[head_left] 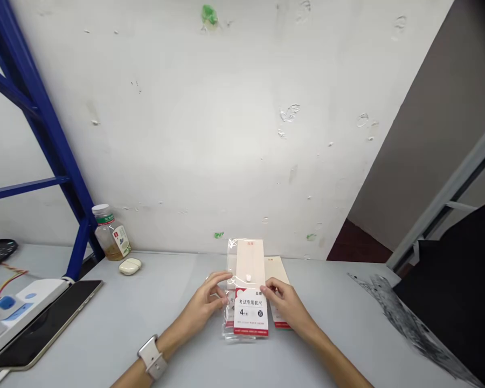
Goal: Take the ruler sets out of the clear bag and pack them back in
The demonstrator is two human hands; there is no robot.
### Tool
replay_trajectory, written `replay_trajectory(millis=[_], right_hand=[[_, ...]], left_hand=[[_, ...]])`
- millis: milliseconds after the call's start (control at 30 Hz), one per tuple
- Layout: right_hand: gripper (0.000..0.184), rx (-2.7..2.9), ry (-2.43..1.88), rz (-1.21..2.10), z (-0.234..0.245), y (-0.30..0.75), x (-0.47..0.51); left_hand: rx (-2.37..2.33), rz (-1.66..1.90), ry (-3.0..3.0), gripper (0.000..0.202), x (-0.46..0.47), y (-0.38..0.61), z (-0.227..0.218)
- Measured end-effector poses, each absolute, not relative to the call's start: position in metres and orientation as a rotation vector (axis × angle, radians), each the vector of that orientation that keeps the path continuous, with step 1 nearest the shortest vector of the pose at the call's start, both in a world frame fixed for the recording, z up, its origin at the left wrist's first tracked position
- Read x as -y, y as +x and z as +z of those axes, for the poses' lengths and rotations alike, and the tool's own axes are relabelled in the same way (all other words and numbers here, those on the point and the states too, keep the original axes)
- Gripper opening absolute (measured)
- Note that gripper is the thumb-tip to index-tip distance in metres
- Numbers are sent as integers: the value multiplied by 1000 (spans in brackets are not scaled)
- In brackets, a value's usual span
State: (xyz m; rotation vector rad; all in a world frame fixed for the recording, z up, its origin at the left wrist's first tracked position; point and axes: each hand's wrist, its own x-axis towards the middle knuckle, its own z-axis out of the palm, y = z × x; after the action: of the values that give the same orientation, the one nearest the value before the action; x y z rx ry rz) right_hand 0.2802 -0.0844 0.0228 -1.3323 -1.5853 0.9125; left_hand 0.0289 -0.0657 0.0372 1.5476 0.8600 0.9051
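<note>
Between my hands is a pale pink packaging card (251, 310) with a white and red lower panel, printed in Chinese as an exam ruler set. It overlaps a clear plastic sleeve (231, 258), which sticks out at its left; another printed panel shows faintly through the plastic. I cannot tell whether the front card lies inside or on top. My left hand (206, 304) pinches the sleeve's left edge. With the thumb on the card's right edge, my right hand (286, 304) grips it. Partly hidden behind that hand, a second cream card (277, 268) lies on the table.
A grey table (153, 302) meets a marked white wall. Left are a jar (112, 237), a cream earbud case (130, 266), a phone (48, 318), a power strip (32, 293) and a blue metal frame (56, 129). A black bag-like object (456, 291) stands right.
</note>
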Motion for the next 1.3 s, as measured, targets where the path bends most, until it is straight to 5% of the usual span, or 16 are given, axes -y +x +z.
replay_trajectory(millis=[367, 1300], right_hand=[[43, 1521, -1562, 822, 18, 352, 67], [34, 1908, -1925, 342, 17, 349, 77]], left_hand=[[-1444, 1128, 1445, 48, 40, -14, 52], [-1909, 595, 2198, 24, 35, -23, 28]])
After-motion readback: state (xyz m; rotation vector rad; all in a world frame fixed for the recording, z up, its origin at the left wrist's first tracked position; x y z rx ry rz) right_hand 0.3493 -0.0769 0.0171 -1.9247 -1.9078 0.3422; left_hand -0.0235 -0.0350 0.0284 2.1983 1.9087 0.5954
